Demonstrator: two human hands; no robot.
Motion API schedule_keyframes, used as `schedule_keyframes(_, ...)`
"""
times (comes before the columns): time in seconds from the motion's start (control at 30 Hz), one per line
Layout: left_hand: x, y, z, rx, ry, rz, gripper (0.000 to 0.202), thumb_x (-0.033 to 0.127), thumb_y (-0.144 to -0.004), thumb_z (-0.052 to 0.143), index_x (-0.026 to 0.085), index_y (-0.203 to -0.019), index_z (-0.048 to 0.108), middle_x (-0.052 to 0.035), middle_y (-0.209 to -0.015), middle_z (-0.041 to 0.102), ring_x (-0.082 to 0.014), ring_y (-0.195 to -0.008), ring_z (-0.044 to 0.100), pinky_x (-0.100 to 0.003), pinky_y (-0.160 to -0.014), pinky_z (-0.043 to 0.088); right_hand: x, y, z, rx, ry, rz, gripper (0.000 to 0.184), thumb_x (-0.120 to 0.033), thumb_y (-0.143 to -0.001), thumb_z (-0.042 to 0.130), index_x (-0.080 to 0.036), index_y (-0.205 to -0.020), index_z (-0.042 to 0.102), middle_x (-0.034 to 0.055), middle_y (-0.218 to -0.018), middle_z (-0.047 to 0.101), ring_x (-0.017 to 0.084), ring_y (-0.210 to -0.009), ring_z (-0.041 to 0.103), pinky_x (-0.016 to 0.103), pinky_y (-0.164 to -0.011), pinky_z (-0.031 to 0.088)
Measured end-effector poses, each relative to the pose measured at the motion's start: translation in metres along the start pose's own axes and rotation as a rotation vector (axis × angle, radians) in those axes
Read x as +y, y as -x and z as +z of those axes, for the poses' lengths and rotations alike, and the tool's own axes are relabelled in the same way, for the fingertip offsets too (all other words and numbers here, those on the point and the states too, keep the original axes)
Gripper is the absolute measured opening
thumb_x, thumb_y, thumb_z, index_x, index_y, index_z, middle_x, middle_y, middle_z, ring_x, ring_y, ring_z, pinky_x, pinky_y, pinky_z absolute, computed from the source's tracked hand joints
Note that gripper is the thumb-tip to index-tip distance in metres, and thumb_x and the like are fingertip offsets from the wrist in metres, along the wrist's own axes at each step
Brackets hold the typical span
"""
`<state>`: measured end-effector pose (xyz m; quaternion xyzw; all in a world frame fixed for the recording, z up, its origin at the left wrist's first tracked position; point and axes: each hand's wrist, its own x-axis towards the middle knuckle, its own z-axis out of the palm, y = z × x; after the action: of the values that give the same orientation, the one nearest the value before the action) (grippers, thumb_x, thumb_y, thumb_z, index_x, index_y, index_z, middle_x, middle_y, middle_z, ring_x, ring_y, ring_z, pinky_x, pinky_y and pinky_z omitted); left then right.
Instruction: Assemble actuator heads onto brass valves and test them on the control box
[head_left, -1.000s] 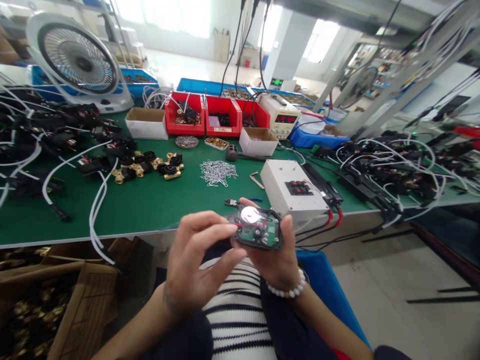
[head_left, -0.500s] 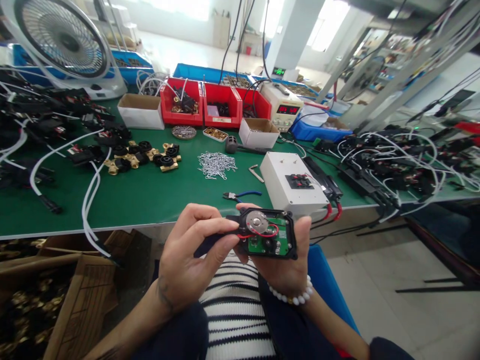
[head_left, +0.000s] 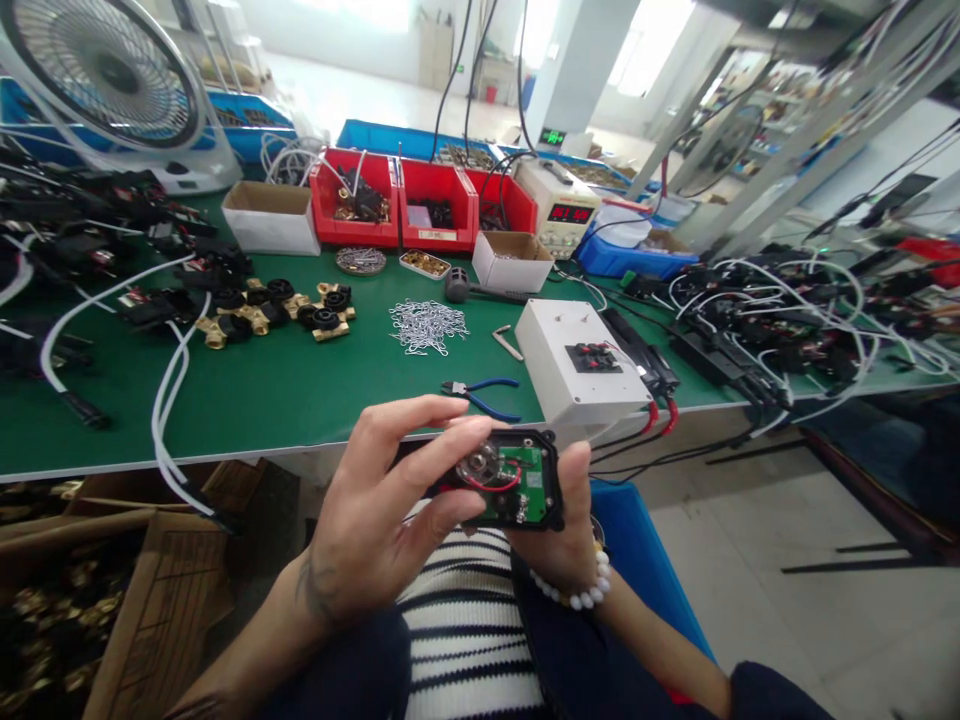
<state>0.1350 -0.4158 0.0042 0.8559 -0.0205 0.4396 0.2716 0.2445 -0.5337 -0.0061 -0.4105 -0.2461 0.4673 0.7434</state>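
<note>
My right hand point(head_left: 561, 545) holds a small black housing point(head_left: 556, 470) from below, its thumb along the right edge. Inside the open housing lie a green circuit board point(head_left: 534, 483) and a looped red wire point(head_left: 507, 484). At the housing's left end my left hand point(head_left: 375, 495) has its thumb and fingers closed around a round disc-shaped part point(head_left: 478, 464). Those fingers cover the left side of the housing. Just beyond my hands, blue-handled cutting pliers point(head_left: 484, 390) lie on the green bench point(head_left: 360, 380).
A pile of metal clips point(head_left: 427, 327) lies mid-bench. A white box with black terminals point(head_left: 577, 355) stands to the right. Brass fittings point(head_left: 330, 312) are at left, red bins point(head_left: 437, 205) and a power supply point(head_left: 559, 208) behind. Cabled parts point(head_left: 780, 310) crowd the right side.
My left fingers have shifted from the black piece at the housing's left end to around the disc. The housing has moved slightly left and lower in view.
</note>
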Motion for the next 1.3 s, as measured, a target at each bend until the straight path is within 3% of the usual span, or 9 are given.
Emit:
schedule_keyframes(0.2,0.004,-0.006,-0.007,-0.105,0.026,0.04,0.017,0.01,-0.095,0.057,0.013,-0.111,0.06,-0.0064,-0.109,0.061,-0.0157,-0.107,0.055,-0.028,-0.098,0.046,0.005,0.002,-0.002,-0.07,0.003,0.025,0.073,-0.08,-0.083,0.049,-0.021,-0.121,0.068,0.0103,-0.112,0.071,0.028,-0.118,0.062,0.044,-0.099,0.053)
schedule_keyframes(0.47,-0.008,-0.01,-0.005,-0.136,0.102,-0.168,0.012,0.012,-0.098,0.049,0.018,-0.094,0.059,-0.0033,-0.097,0.061,-0.0143,-0.095,0.056,-0.026,-0.087,0.048,0.008,-0.003,-0.012,-0.132,0.261,-0.013,0.072,-0.075,-0.087,0.047,-0.021,-0.133,0.061,0.0117,-0.132,0.064,0.029,-0.128,0.056,0.046,-0.107,0.047)
schedule_keyframes(0.6,-0.039,-0.012,0.0,-0.055,0.096,-0.371,0.02,0.022,-0.1,0.045,0.018,-0.085,0.057,-0.0018,-0.091,0.061,-0.0128,-0.086,0.058,-0.024,-0.081,0.05,0.012,-0.026,-0.011,-0.111,0.228,0.026,0.086,-0.05,-0.072,0.084,-0.03,-0.145,0.044,0.0083,-0.138,0.06,0.024,-0.116,0.064,0.04,-0.099,0.054)
schedule_keyframes(0.67,-0.059,-0.013,0.004,-0.039,0.04,-0.436,0.022,0.029,-0.099,0.047,0.019,-0.084,0.059,-0.0012,-0.089,0.063,-0.013,-0.082,0.06,-0.024,-0.077,0.051,0.017,-0.043,-0.013,0.007,0.205,0.034,0.077,-0.034,-0.068,0.089,-0.029,-0.135,0.05,0.0052,-0.128,0.066,0.02,-0.107,0.068,0.035,-0.092,0.058)
schedule_keyframes(0.77,-0.095,-0.013,0.003,0.006,-0.087,-0.521,0.025,0.039,-0.097,0.05,0.019,-0.094,0.065,-0.0033,-0.093,0.067,-0.0158,-0.082,0.064,-0.028,-0.076,0.054,0.026,-0.068,-0.021,0.124,0.151,0.129,0.054,-0.033,-0.067,0.087,-0.022,-0.112,0.059,0.0045,-0.109,0.073,0.018,-0.092,0.072,0.032,-0.081,0.061)
schedule_keyframes(0.93,-0.167,-0.005,-0.034,0.263,-0.446,-0.713,0.027,0.024,-0.094,0.049,0.011,-0.115,0.06,-0.0184,-0.123,0.059,-0.0306,-0.123,0.052,-0.048,-0.109,0.04,0.039,-0.09,-0.033,0.207,0.088,0.221,0.043,-0.03,-0.068,0.084,-0.019,-0.103,0.061,0.006,-0.101,0.075,0.018,-0.09,0.074,0.029,-0.084,0.058)
schedule_keyframes(1.03,-0.202,0.003,-0.061,0.242,-0.565,-0.784,0.037,0.014,-0.088,0.055,0.008,-0.124,0.057,-0.0205,-0.141,0.05,-0.0353,-0.14,0.038,-0.051,-0.121,0.025,0.04,-0.088,-0.032,0.221,0.151,0.249,0.056,-0.028,-0.073,0.078,-0.019,-0.123,0.056,0.009,-0.113,0.073,0.02,-0.1,0.073,0.031,-0.09,0.056)
schedule_keyframes(1.17,-0.223,0.013,-0.075,0.137,-0.633,-0.827,0.035,0.025,-0.091,0.063,0.014,-0.124,0.06,-0.0127,-0.138,0.056,-0.0329,-0.136,0.045,-0.056,-0.115,0.033,0.038,-0.078,-0.03,0.266,0.345,0.193,0.093,-0.028,-0.075,0.075,-0.015,-0.153,0.026,0.0128,-0.12,0.07,0.021,-0.107,0.07,0.037,-0.1,0.053)
schedule_keyframes(1.3,-0.218,0.02,-0.076,0.13,-0.687,-0.859,0.032,0.033,-0.092,0.065,0.016,-0.119,0.063,-0.0111,-0.134,0.058,-0.031,-0.132,0.048,-0.059,-0.111,0.037,0.042,-0.067,-0.035,0.229,0.509,0.111,0.098,-0.036,-0.075,0.072,-0.012,-0.156,0.021,0.017,-0.126,0.064,0.022,-0.108,0.068,0.038,-0.102,0.052)
